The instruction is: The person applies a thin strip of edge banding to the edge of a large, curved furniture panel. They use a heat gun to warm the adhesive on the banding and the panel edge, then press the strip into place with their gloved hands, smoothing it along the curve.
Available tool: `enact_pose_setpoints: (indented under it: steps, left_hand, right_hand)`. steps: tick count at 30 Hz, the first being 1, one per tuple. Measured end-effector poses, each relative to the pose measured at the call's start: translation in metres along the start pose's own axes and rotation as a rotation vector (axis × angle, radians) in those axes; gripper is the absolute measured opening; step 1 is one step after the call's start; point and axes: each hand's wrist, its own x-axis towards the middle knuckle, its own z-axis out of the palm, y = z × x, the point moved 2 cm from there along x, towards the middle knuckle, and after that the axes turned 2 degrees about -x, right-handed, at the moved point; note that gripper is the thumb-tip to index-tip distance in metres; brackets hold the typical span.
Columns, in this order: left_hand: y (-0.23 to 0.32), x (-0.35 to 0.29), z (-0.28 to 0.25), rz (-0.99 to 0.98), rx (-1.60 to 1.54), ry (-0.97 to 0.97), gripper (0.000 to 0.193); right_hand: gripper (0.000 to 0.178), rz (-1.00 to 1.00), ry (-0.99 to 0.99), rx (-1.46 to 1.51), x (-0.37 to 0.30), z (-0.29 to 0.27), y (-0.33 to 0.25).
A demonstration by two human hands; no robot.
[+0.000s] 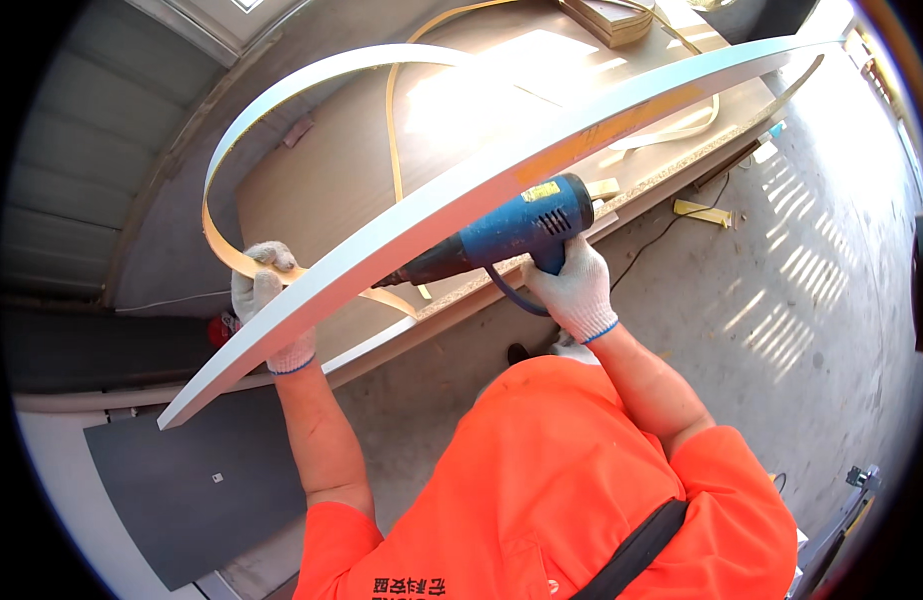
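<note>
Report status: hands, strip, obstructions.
Right hand gripping blue heat gun. Left hand on curled edging strip. Long white board partly hides left hand.

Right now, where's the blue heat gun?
In the head view, the blue heat gun is just above the picture's centre, its handle in the right hand, its dark nozzle pointing left beside the lower edge of the long white board.

Ahead of my left fingers point(270, 256) and right fingers point(544, 284) spreads a brown, particleboard-edged table point(327, 190). Well beyond them, a stack of brown boards point(614, 24) sits on it; a thin yellowish strip point(393, 130) runs across nearer. Right of my right fingers, the concrete floor point(702, 310) carries a dark cord point(642, 252) and a flat yellow piece point(700, 212).
</note>
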Motion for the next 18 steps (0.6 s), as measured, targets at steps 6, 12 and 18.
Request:
enact_pose_setpoints:
  steps: [6,12,18]
  left_hand:
    - [-0.002,0.001,-0.004,-0.006,-0.019,-0.017,0.027]
    - [-0.002,0.002,-0.004,-0.005,-0.016,-0.016,0.027]
    - [-0.001,0.001,0.001,-0.009,-0.043,-0.017,0.03]
  right_hand:
    - [0.039,-0.055,0.028,0.063,0.003,-0.005,-0.024]
    - [0.038,-0.017,0.021,0.023,0.0,-0.005,-0.016]
    - [0.041,-0.042,0.013,-0.1,-0.012,0.003,0.024]
